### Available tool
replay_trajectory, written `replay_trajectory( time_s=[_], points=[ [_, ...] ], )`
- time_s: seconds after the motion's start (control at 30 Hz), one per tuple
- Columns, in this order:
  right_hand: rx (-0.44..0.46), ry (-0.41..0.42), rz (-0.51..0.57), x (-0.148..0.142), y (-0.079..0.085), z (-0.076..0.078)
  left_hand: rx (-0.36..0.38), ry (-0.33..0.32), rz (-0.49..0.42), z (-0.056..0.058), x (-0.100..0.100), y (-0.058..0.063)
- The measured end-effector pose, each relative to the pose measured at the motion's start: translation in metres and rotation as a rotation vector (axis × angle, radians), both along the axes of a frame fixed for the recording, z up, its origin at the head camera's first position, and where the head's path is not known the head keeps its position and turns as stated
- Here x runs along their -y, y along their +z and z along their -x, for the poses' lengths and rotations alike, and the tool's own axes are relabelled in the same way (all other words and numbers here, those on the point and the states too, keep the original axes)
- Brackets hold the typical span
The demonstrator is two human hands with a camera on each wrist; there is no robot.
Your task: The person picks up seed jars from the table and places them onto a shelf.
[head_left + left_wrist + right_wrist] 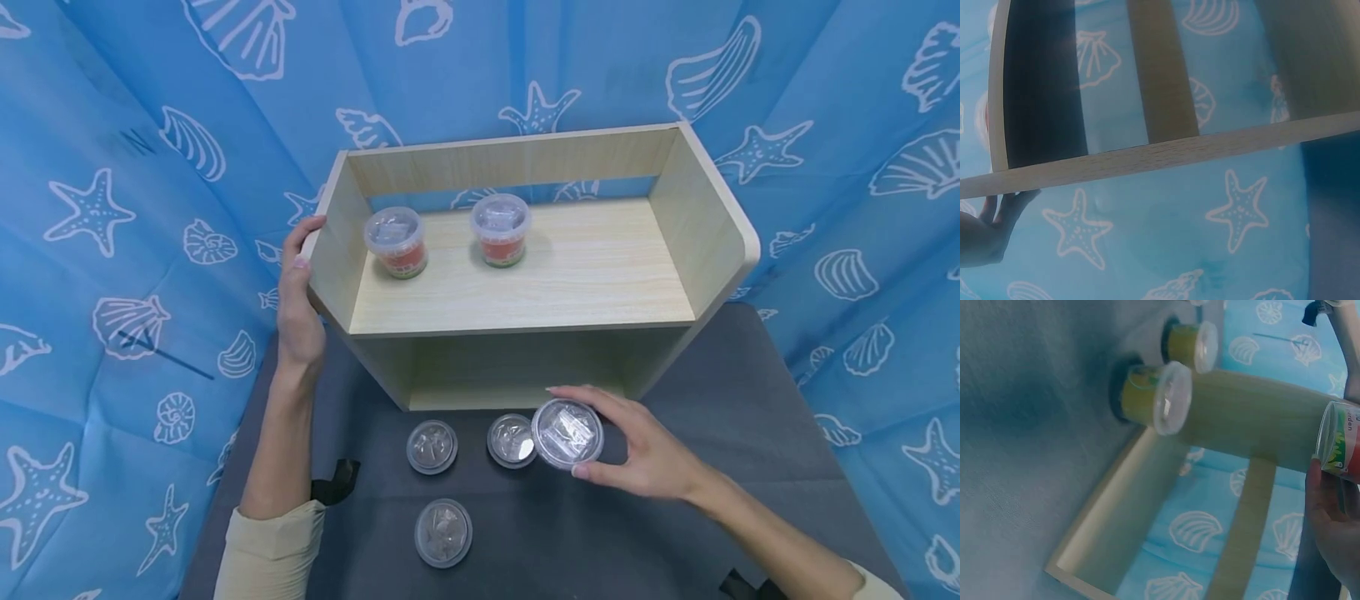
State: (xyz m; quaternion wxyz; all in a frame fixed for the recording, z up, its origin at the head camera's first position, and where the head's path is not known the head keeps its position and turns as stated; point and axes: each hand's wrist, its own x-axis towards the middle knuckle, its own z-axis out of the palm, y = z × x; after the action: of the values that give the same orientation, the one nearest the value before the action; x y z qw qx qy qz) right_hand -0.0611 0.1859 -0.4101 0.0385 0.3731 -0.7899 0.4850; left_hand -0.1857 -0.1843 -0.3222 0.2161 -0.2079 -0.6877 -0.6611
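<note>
A light wood two-tier shelf [517,292] stands on the table. My left hand [298,308] grips the upper edge of its left side panel, fingers over the top; the left wrist view shows those fingertips on the panel [1116,162]. In front of the lower tier, my right hand [648,450] holds a round plastic tub [567,433] with a clear lid, thumb and fingers around its sides. The tub's red and green label [1350,440] shows in the right wrist view. Two similar lidded tubs, one at left [396,242] and one near the middle [501,231], stand on the upper tier.
On the dark grey table [735,467] before the shelf stand three more lidded tubs: one at left [432,447], another beside the held tub [512,440], and a nearer one [443,533]. A blue seashell curtain [450,75] hangs behind and at both sides.
</note>
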Motion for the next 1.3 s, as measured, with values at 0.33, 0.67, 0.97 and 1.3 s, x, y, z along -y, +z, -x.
replay_trajectory(
  time_s=[0.33,0.67,0.97,1.3],
  points=[
    [0.035,-0.018,0.008,-0.009,0.033,0.01,-0.001,0.0,0.001,0.0,0.001,-0.001],
    [0.026,-0.041,0.025,-0.014,0.06,0.025,0.005,0.002,0.001,0.001,0.001,-0.002],
    [0.036,-0.071,0.054,-0.019,0.081,0.033,0.005,0.006,0.007,0.001,0.0,-0.001],
    [0.113,-0.198,0.018,-0.02,0.102,0.046,0.002,0.002,0.003,0.001,0.0,-0.001]
  ],
)
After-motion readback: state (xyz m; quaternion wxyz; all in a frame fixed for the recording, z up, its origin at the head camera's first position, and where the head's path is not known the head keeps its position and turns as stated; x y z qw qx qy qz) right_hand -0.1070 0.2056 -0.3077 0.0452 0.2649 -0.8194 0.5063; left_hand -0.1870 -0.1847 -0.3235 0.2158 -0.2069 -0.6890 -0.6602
